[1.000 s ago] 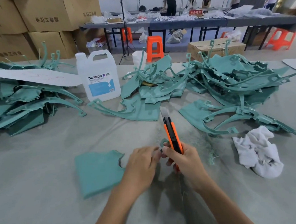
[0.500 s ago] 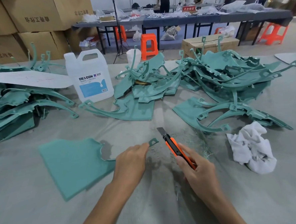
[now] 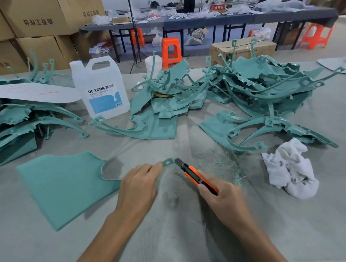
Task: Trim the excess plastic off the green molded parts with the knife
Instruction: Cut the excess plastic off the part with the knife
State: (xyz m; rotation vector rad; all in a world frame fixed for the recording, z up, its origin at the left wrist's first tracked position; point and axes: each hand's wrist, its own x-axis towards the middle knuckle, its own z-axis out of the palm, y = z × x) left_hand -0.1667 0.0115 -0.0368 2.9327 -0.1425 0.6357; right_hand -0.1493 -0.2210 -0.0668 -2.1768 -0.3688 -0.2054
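The grey cloth-covered tabletop (image 3: 53, 249) carries everything, and I place the rest from the white plastic jug with a blue label (image 3: 100, 90) standing at its far side. To the right of the jug lies the biggest heap of green molded plastic parts (image 3: 266, 84). A second heap (image 3: 15, 124) lies to its left, and a smaller pile (image 3: 166, 103) sits just beside it on the right. In front of the jug, nearer me, one flat green molded part (image 3: 66, 188) lies on the cloth. A crumpled white rag (image 3: 290, 170) sits well to the jug's right, at the front. My left hand (image 3: 139, 185) curls down over this part's thin arm and holds it. My right hand (image 3: 220, 196) grips an orange and black utility knife (image 3: 193, 174), its blade out. The blade tip is just beside the arm's small loop end (image 3: 168, 162).
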